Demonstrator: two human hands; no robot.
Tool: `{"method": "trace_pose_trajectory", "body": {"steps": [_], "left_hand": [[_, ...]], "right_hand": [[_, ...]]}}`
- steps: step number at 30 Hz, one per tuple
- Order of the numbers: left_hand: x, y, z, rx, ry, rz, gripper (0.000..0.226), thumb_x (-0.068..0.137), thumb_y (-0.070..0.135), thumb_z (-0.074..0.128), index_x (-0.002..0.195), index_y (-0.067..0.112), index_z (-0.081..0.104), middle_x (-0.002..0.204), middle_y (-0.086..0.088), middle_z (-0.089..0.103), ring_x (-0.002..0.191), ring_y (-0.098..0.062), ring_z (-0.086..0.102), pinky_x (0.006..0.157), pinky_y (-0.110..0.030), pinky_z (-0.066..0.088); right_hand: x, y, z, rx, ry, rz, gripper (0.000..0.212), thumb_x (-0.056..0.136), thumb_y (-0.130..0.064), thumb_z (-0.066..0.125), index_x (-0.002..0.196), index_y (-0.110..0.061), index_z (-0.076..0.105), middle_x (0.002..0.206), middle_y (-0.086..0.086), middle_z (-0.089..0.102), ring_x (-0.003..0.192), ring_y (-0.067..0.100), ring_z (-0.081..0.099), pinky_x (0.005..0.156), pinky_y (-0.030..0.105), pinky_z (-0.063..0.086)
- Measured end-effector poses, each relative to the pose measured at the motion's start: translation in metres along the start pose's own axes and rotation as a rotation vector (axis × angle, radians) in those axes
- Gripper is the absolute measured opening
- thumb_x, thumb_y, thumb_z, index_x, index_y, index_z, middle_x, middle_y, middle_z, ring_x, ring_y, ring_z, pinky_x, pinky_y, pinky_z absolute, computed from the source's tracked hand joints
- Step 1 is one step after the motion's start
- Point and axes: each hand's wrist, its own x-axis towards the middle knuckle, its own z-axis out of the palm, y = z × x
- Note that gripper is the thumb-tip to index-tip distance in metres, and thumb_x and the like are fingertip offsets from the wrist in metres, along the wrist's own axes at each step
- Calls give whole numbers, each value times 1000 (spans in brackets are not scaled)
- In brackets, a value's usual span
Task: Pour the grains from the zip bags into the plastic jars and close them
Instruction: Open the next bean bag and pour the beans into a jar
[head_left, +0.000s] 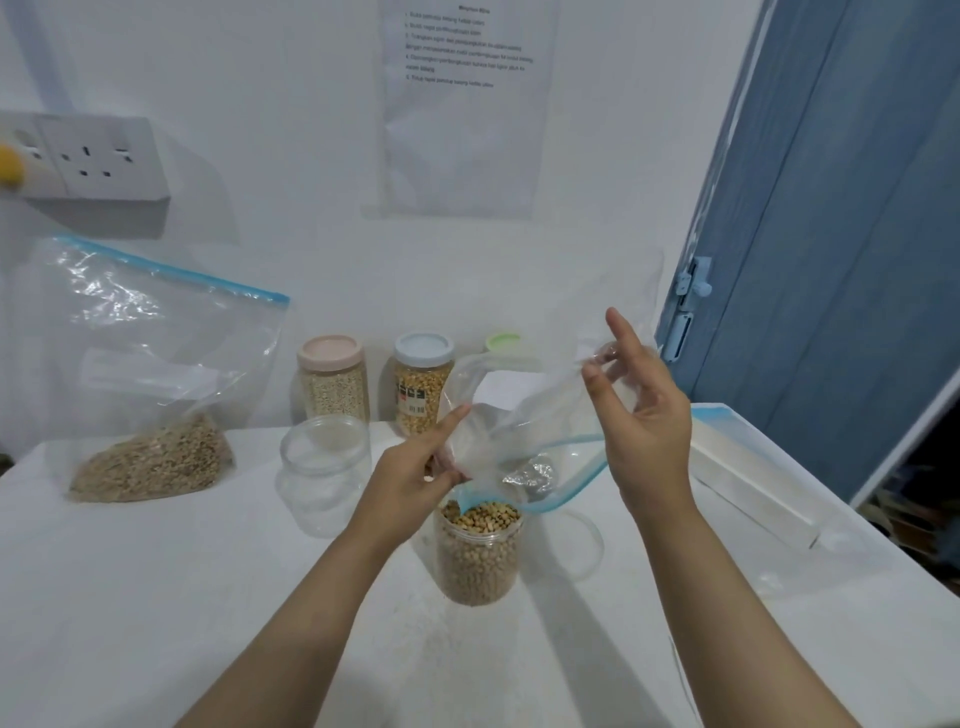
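An upturned clear zip bag (524, 415) with a blue seal hangs mouth-down over an open plastic jar (478, 556) full of tan beans. My left hand (410, 467) pinches the bag near its mouth, just above the jar's rim. My right hand (639, 410) pinches the bag's raised bottom corner, higher and to the right. The bag looks empty. An empty open jar (324, 467) stands to the left. A second zip bag (150, 384) holding brown grain leans at the far left.
Lidded jars stand at the wall: a pink-lidded one (332, 379), a blue-lidded one (422, 384) and a green lid (503, 340) behind the bag. A clear lid (587, 540) lies right of the bean jar. A white box (753, 478) sits at the right; a blue door (831, 234) beyond.
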Motion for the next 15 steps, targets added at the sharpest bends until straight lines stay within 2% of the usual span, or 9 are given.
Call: {"method": "trace_pose_trajectory", "body": {"steps": [3, 5, 7, 9, 11, 13, 15], "left_hand": [[-3, 0, 0, 36, -20, -2, 79, 92, 6, 65, 143, 53, 28, 87, 21, 65, 88, 0, 60, 88, -10, 44], [-5, 3, 1, -8, -44, -24, 77, 95, 8, 61, 147, 52, 23, 109, 24, 64, 106, 5, 58, 97, -11, 42], [-6, 7, 3, -92, -48, -39, 77, 93, 11, 61, 147, 52, 25, 131, 23, 53, 117, 9, 51, 104, -18, 41], [-6, 10, 6, -177, -24, -57, 70, 89, 22, 62, 142, 56, 32, 141, 19, 46, 118, 6, 51, 106, -28, 43], [-4, 18, 12, -237, 26, -89, 56, 92, 38, 64, 135, 62, 38, 142, 22, 42, 119, 2, 51, 106, -33, 44], [0, 28, 20, -237, 110, -102, 45, 94, 45, 61, 131, 62, 43, 140, 24, 41, 125, 0, 47, 104, -25, 42], [4, 40, 30, -204, 200, -60, 43, 96, 34, 61, 129, 56, 46, 132, 23, 43, 121, 2, 47, 94, -10, 40]], "right_hand": [[-2, 1, 0, -29, 17, 16, 49, 95, -8, 64, 136, -33, 55, 96, -13, 58, 89, 13, 56, 93, 21, 45], [0, 2, -1, -35, 43, 29, 48, 96, -9, 64, 136, -32, 56, 97, -12, 59, 89, 10, 56, 94, 24, 46], [2, 3, -2, -47, 70, 36, 47, 96, -10, 64, 136, -32, 56, 98, -11, 59, 89, 9, 55, 96, 27, 47], [3, 7, -4, -68, 88, 57, 47, 97, -12, 63, 135, -37, 55, 99, -9, 59, 90, 9, 55, 98, 30, 46], [3, 14, -8, -65, 117, 85, 48, 97, -13, 63, 134, -41, 54, 100, -8, 60, 88, 7, 54, 96, 28, 46], [3, 23, -14, -93, 182, 111, 52, 96, -14, 64, 137, -43, 49, 99, -6, 59, 84, 4, 53, 91, 21, 45], [3, 34, -22, -195, 242, 179, 61, 95, -17, 65, 144, -44, 40, 96, -3, 57, 78, 6, 51, 82, 11, 43]]}}
